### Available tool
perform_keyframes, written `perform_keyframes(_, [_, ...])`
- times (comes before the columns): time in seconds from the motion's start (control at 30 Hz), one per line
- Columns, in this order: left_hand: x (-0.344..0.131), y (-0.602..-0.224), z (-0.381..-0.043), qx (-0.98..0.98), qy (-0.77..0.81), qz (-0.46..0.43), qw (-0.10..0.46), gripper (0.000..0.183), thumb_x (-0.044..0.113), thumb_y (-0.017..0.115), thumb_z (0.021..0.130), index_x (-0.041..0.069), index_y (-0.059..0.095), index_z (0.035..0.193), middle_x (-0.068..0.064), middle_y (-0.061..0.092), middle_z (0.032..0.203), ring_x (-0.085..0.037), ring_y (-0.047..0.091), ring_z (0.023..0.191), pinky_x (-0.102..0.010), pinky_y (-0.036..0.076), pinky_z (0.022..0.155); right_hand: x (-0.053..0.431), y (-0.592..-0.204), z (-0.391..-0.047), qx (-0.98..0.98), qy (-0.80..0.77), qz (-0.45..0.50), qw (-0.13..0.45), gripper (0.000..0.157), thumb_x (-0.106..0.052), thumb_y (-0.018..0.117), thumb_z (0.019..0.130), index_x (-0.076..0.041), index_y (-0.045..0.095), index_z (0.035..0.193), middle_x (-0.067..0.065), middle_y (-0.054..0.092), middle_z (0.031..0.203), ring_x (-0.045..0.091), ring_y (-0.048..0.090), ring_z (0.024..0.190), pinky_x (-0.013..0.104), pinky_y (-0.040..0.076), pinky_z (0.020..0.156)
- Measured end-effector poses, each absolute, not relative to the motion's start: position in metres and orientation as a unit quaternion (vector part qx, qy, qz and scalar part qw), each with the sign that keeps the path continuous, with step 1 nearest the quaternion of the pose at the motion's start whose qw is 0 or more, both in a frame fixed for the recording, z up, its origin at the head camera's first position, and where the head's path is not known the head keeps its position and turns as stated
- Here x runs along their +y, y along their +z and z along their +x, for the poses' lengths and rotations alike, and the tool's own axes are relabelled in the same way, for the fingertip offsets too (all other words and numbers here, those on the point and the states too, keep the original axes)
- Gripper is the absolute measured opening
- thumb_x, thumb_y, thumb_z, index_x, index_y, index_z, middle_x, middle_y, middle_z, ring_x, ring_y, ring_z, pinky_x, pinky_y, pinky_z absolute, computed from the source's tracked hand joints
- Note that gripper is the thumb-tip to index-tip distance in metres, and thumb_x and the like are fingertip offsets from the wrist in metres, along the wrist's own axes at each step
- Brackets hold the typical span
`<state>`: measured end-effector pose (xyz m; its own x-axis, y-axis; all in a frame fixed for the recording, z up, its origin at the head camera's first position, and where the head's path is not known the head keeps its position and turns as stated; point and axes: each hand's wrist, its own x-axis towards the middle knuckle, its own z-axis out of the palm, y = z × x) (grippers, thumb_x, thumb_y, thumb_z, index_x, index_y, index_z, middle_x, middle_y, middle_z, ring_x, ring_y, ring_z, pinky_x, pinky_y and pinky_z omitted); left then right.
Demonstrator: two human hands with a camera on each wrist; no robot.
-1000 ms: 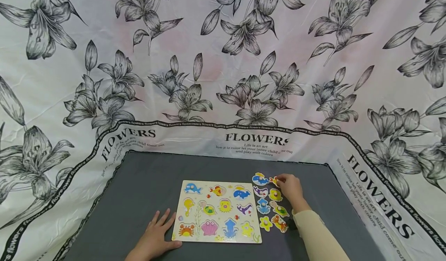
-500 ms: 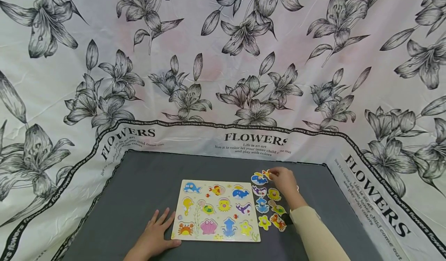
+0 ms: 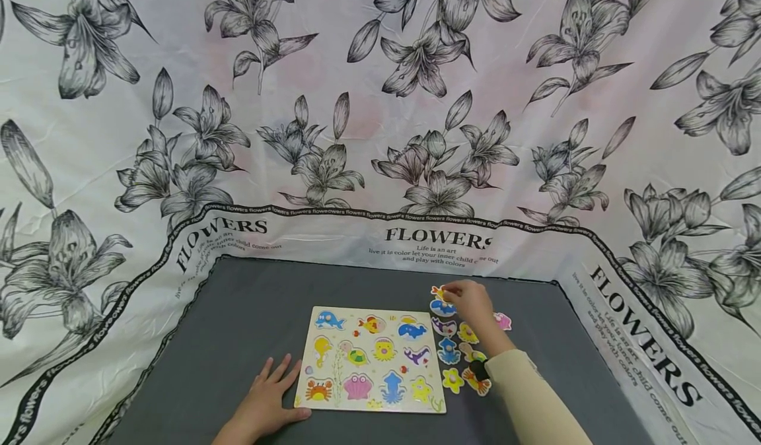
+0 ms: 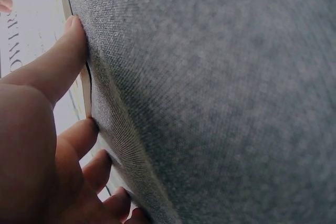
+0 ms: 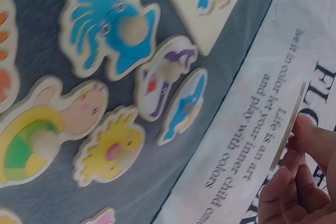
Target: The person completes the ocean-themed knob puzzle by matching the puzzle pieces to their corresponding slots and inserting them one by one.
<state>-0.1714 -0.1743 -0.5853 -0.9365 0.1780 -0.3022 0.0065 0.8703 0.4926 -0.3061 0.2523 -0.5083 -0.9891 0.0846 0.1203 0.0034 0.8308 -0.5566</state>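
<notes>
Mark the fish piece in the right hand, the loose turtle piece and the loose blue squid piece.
Fish piece (image 3: 437, 292): head view, on its uncovered part.
Turtle piece (image 5: 46, 144): right wrist view, on its round knob.
Blue squid piece (image 5: 113, 23): right wrist view, on its blue face.

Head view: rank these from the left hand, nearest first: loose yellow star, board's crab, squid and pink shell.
1. Crab: near left corner of the board
2. Pink shell: right of crab
3. Squid: right of shell
4. Loose yellow star: beyond the board's right edge
</notes>
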Motion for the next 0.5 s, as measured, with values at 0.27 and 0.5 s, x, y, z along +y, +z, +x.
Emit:
perform_keyframes(0.27, [-0.175, -0.589, -0.173, 0.950, 0.254, 0.043, 0.174, 0.107, 0.062, 0.084, 0.068, 0.015, 0.044, 0.155, -0.017, 0.030, 0.164, -0.054, 0.012, 0.151, -0.074, 0.018, 0.114, 0.234, -0.500, -0.308, -0.950, 0.305, 0.006, 0.073, 0.017, -0.023, 0.072, 0.096, -0.014, 0.079, 0.108, 0.005, 0.077, 0.101, 0.021, 0.071, 0.090, 0.042, 0.058, 0.077])
perform_keyframes(0.5, [-0.177, -0.593, -0.173, 0.952, 0.253, 0.045, 0.169, 0.108, 0.063, 0.084, 0.067, 0.016, 0.044, 0.155, -0.016, 0.030, 0.164, -0.053, 0.012, 0.151, -0.074, 0.018, 0.115, 0.214, -0.498, -0.308, -0.951, 0.295, 0.026, 0.094, 0.014, -0.022, 0.075, 0.093, -0.014, 0.081, 0.102, 0.004, 0.078, 0.098, 0.022, 0.071, 0.089, 0.044, 0.057, 0.077])
